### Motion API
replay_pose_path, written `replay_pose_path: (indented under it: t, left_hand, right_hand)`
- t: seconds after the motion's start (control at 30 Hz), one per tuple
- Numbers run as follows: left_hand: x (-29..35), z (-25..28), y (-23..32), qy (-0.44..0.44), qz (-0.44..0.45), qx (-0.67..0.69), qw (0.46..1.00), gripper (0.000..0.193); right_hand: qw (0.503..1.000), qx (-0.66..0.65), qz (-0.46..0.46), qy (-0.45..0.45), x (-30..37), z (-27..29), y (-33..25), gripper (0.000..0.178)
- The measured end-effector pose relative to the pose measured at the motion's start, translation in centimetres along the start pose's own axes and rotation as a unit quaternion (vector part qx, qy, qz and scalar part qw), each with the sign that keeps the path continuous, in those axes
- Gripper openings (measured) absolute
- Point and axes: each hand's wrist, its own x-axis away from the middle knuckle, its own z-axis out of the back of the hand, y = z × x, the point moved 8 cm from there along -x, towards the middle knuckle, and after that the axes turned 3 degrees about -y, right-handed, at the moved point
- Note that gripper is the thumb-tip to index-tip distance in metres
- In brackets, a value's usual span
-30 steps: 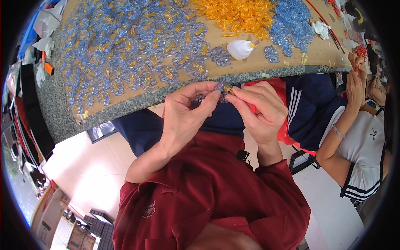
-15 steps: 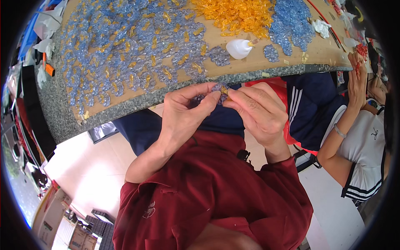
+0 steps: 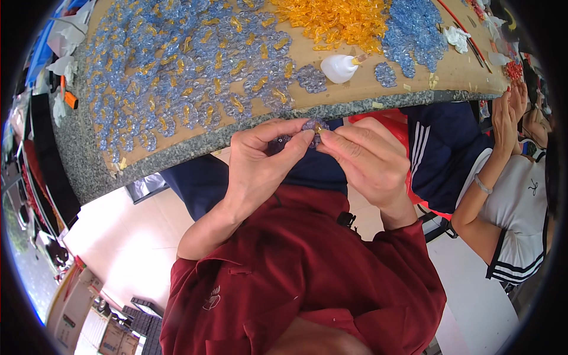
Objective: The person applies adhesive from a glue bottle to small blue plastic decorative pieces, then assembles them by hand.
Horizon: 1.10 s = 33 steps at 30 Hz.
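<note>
Just in front of the table edge, my left hand [image 3: 258,161] pinches a translucent bluish-purple plastic piece [image 3: 309,125] between thumb and forefinger. More of the same clear plastic shows behind the thumb; whether it is one piece or two I cannot tell. My right hand [image 3: 374,161] is closed at the fingertips on a small yellow plastic piece [image 3: 320,128], which touches the purple one. On the table, several flower-shaped blue pieces with yellow centres [image 3: 204,65] lie in rows. A white squeeze bottle [image 3: 338,69] lies beyond my hands, between two plain blue flower pieces [image 3: 311,78].
A heap of orange-yellow pieces [image 3: 334,21] and a heap of blue pieces [image 3: 414,35] lie at the back on cardboard. The grey stone table edge [image 3: 177,151] runs before me. Another person's hands [image 3: 506,118] are at the right. Crumpled white tissue [image 3: 456,39] lies back right.
My hands stay almost in place, with a slight shift of the right fingers against the purple piece. The other person's hands at the right have moved a little.
</note>
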Motion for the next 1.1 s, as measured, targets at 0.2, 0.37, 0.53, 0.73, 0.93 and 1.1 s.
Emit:
replay_pose_path:
  t: [0.2,0.37,0.53,0.73,0.93,1.1]
  left_hand:
    - [0.0,-0.2,-0.7,-0.047,0.05,0.073,0.995,0.018]
    - [0.1,-0.4,0.0,-0.033,0.019,0.042,0.998,0.019]
    - [0.0,-0.3,0.0,-0.035,0.021,0.054,0.998,0.019]
    - [-0.1,-0.5,-0.9,-0.074,0.046,0.148,0.985,0.02]
    - [-0.1,-0.4,-1.1,-0.057,0.052,0.151,0.985,0.02]
    - [-0.2,-0.3,-0.8,-0.055,0.04,0.123,0.99,0.02]
  right_hand:
    - [0.982,-0.18,-0.052,-0.027,-0.1,-0.5,2.5,0.03]
    - [0.999,-0.051,0.0,0.02,0.2,0.2,0.7,0.029]
    - [0.998,-0.058,-0.001,0.02,-0.1,0.2,0.7,0.028]
    - [0.983,-0.173,-0.063,0.012,0.1,-0.3,2.7,0.027]
    - [0.992,-0.114,-0.028,0.04,0.1,0.2,1.8,0.029]
    - [0.998,-0.047,0.011,0.031,0.2,0.2,0.8,0.032]
